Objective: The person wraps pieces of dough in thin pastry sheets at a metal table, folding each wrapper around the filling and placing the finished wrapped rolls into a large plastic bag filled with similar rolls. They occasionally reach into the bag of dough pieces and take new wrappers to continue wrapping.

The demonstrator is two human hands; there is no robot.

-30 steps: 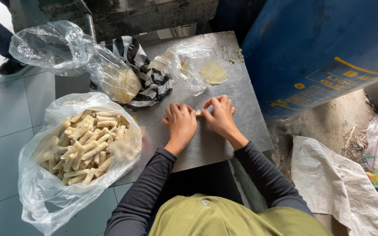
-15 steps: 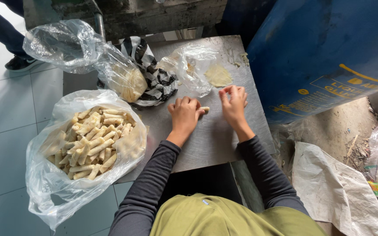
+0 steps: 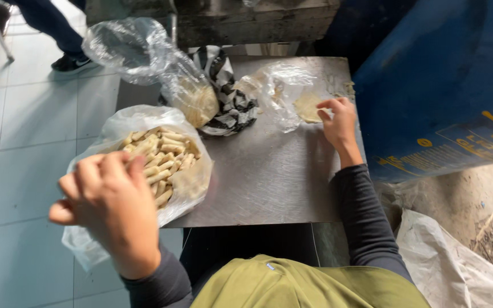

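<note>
Two hands work apart: our left hand [image 3: 106, 208] hovers over the bag of rolls [image 3: 158, 157], fingers curled, contents unseen. Our right hand [image 3: 338, 122], fingers spread, touches the wrapper [image 3: 308, 107] on the desk [image 3: 269, 171]. We'd lift the wrapper gently by its edge.

Counting on the steel worktop [image 3: 269, 182]: three clear plastic bags, namely one big bag of rolls [image 3: 144, 122], one bag of wrappers [image 3: 192, 100], one near-empty bag [image 3: 283, 91]. Rolled sticks [image 3: 161, 154]: too many to count exactly. Noting one flat wrapper [image 3: 308, 107], one striped cloth [image 3: 232, 105], two hands [image 3: 109, 199] [image 3: 338, 120]. Seeing one shoe [image 3: 72, 63] on the floor.
</note>
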